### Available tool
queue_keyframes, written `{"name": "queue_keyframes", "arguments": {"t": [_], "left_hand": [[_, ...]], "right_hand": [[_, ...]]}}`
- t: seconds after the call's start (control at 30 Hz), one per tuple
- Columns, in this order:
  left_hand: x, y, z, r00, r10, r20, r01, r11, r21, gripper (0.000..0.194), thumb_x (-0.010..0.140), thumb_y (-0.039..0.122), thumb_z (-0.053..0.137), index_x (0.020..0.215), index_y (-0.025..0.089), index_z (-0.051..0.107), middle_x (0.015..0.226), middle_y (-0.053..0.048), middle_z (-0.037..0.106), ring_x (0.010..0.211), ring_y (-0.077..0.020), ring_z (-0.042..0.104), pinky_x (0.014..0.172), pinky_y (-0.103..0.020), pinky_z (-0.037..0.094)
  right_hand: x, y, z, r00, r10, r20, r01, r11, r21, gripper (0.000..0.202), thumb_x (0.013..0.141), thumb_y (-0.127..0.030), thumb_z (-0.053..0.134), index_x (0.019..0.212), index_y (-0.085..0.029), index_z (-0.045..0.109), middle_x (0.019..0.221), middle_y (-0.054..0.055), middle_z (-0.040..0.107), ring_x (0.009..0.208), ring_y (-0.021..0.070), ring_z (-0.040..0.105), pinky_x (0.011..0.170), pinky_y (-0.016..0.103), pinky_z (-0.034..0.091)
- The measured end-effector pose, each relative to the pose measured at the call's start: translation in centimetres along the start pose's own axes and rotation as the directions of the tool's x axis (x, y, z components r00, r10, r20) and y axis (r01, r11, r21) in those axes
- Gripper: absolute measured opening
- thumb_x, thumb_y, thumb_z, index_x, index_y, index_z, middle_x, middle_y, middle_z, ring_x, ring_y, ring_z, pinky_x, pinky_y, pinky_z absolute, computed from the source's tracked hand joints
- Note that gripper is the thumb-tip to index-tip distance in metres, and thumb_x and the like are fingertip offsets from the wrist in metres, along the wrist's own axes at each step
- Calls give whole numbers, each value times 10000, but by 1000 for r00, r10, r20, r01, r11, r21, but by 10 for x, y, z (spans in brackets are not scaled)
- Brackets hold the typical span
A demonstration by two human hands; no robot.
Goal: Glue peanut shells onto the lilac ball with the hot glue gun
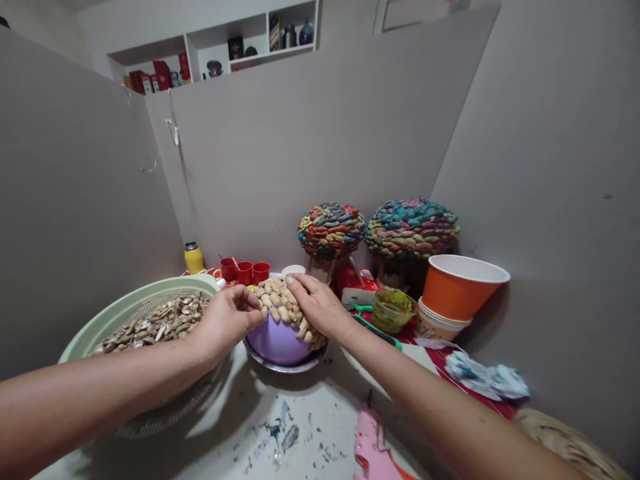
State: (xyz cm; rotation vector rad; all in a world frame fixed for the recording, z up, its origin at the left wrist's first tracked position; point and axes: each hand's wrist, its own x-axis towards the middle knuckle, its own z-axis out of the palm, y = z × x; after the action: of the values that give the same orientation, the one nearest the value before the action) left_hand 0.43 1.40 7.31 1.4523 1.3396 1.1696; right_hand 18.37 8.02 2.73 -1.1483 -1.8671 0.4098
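Observation:
A purple rounded form [278, 341] rests in a shallow metal dish [287, 367] at the middle of the table, its upper part covered with peanut shells [280, 300]. My right hand [320, 303] lies over the shells on the right side, fingers stretched and close together, palm down. At the left edge of the shells is my left hand [234, 312], its thumb and fingers bent together near one shell at the rim of the covered area. What is between those fingertips is too small to make out.
A green basket [85, 331] of loose shells stands left. A pink glue gun [371, 443] lies at the front. Behind are red cups [244, 272]; to the right are a clear bowl [393, 313], orange bucket [453, 293] and blue-white cloth [487, 377]. Grey panels enclose the table.

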Motion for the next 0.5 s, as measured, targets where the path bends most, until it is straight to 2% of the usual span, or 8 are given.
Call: {"name": "queue_keyframes", "arguments": {"t": [0.33,0.5], "left_hand": [[4,-5,1,1000,20,13,-21,999,47,209,552,201,674,598,196,470,532,56,506,531,-101,458,545,-243,365],[2,-2,2,1000,-8,26,7,998,65,189,586,205,677,561,195,489,519,33,538,525,-107,476,551,-249,379]], "right_hand": [[-1,-1,0,1000,-9,-10,9,1000,-13,421,963,-406,390,1142,-152,674,1172,135,687,1130,270,598,1012,415,418],[0,0,0,1000,-14,-9,13,999,-29,376,972,-394,397,1136,-199,674,1165,101,693,1125,247,602,1003,396,423]]}}
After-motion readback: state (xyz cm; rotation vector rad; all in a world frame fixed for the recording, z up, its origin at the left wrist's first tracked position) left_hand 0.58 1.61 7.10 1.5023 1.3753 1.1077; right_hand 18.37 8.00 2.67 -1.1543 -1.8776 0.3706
